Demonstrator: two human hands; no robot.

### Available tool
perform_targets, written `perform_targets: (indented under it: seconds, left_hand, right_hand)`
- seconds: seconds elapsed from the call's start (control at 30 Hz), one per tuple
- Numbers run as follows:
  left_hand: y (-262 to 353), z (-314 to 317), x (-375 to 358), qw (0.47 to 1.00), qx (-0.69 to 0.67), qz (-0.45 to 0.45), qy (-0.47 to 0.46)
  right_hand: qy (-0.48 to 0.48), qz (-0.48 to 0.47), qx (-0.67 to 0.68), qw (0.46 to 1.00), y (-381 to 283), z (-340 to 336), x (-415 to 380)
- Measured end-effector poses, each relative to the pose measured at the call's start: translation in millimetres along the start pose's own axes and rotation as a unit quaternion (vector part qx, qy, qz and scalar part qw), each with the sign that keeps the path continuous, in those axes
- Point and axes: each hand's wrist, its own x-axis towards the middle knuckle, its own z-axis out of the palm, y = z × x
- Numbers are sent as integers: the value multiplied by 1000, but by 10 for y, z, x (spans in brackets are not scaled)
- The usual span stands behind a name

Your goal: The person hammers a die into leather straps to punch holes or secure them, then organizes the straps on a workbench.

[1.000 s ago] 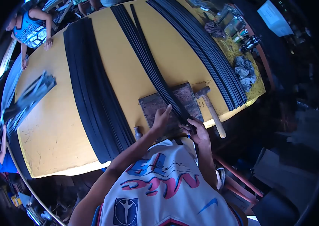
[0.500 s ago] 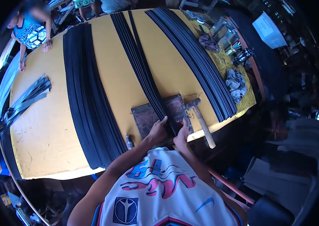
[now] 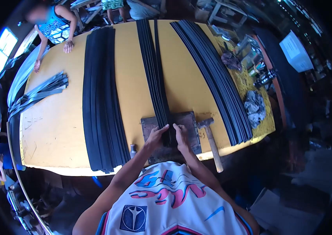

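Note:
A narrow bundle of long black strips (image 3: 152, 78) runs down the yellow table, its near end lying over a dark, worn square plate (image 3: 189, 127). My left hand (image 3: 156, 135) is closed on the left edge of this bundle near its end, thumb on top. On the opposite edge, my right hand (image 3: 181, 136) presses in with its thumb and curled fingers; the fingertips underneath are partly hidden. A hammer (image 3: 212, 147) with a wooden handle lies to the right of the plate. Left of the plate stands a small metal cylindrical tool (image 3: 133, 150).
A wide stack of black strips (image 3: 101, 98) lies to the left, another ribbed stack (image 3: 217, 82) to the right. Grey strips (image 3: 42, 93) bunch at the table's left end. A co-worker (image 3: 56, 25) leans at the far left corner. Crumpled cloth (image 3: 254, 109) lies at the right edge.
My view has shifted, so the table appears farther right and lower. Both hands remain at the bundle's near end; the right hand has moved up along its edge, nearly level with the left.

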Motion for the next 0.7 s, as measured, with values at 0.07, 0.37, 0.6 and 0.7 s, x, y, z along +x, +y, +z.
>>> perform_targets:
  seconds: [0.07,0.37,0.6,0.7]
  left_hand:
    - [30,52,-36,1000,1,16,4]
    - [55,140,-68,984,163,67,34]
    - [289,-2,427,983,96,115,102]
    - [643,-44,594,981,148,91,81]
  right_hand:
    - [-12,-50,-6,999,-51,-81,311]
    - [-329,72,95,937,-556,69,833]
    - [-305,-55,71,948,-647,239,1155]
    - [-301,-103,35,947,-524,408,1542]
